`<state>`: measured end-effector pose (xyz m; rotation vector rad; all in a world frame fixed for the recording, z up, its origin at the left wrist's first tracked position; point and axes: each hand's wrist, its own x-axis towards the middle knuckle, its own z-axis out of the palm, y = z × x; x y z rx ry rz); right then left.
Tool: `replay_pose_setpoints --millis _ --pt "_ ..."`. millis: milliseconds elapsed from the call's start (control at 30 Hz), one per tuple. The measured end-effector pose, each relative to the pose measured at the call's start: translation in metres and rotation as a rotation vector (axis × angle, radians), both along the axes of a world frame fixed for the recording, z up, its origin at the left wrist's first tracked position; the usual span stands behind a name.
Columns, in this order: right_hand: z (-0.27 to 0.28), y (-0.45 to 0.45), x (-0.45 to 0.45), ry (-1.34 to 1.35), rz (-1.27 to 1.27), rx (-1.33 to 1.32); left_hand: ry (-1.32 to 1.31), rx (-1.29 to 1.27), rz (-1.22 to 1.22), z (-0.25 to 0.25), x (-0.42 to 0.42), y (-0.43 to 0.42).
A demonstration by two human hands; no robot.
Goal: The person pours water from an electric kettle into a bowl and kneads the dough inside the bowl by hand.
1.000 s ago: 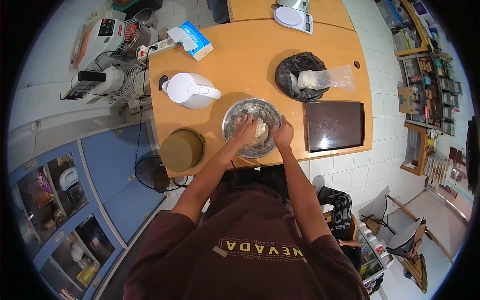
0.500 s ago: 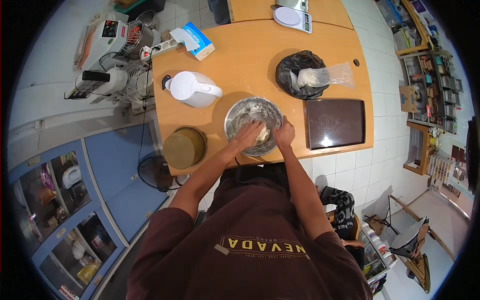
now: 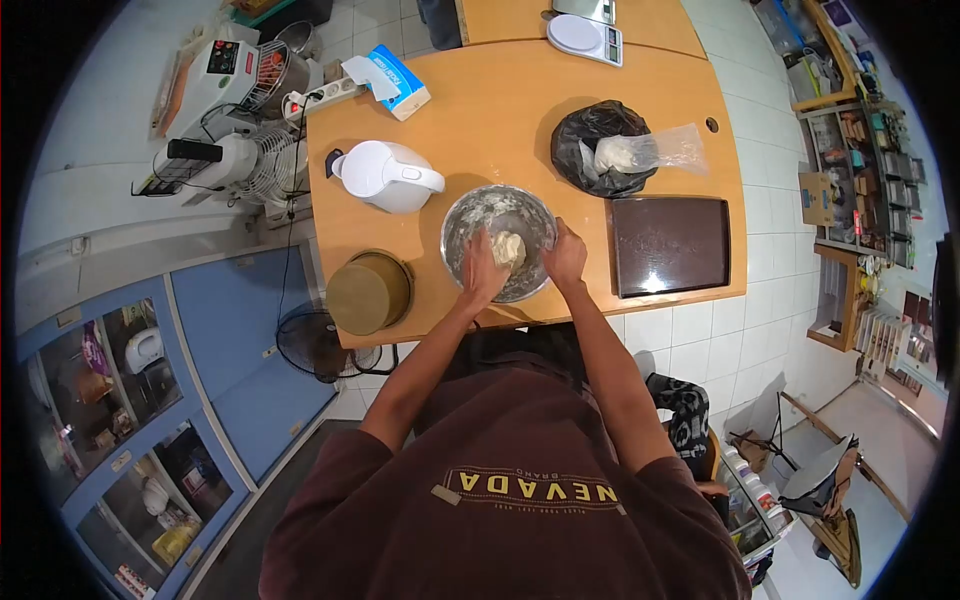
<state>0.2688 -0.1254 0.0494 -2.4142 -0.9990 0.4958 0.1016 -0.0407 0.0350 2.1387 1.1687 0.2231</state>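
A metal bowl [image 3: 490, 203] smeared with flour stands near the front edge of the table. Inside it lies a pale lump of dough [image 3: 510, 250]. My left hand [image 3: 484, 268] reaches into the bowl and presses against the left side of the dough, its fingers pointing away from me. On the bowl's right rim my right hand [image 3: 565, 254] is closed, gripping the edge.
Around the bowl on the table [image 3: 480, 120] are a white kettle [image 3: 385, 177], a brown container [image 3: 365, 293], a dark tray [image 3: 671, 246], a black bag [image 3: 590, 130], a tissue box [image 3: 400, 88] and a white scale [image 3: 585, 38]. A seated person's patterned sleeve [image 3: 684, 415] shows at right.
The bowl has shifted slightly left and away from me. My left hand has moved from over the dough to its left side, so more of the dough shows.
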Motion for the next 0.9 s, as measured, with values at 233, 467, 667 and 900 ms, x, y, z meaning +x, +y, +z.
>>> replay_pose_setpoints --millis 233,467,667,900 --pt "0.001 0.001 0.003 0.009 -0.016 -0.042 -0.039 -0.069 0.257 -0.006 0.002 0.003" --pt "-0.009 -0.007 0.001 -0.006 -0.034 -0.004 -0.187 -0.119 0.325 -0.013 -0.004 0.017" --pt "-0.013 -0.008 0.0 0.011 -0.087 -0.025 0.008 -0.034 0.046 0.003 -0.003 0.026" --pt "-0.019 -0.021 -0.003 0.038 -0.11 -0.054 0.346 -0.086 -0.426 0.011 0.004 0.05"
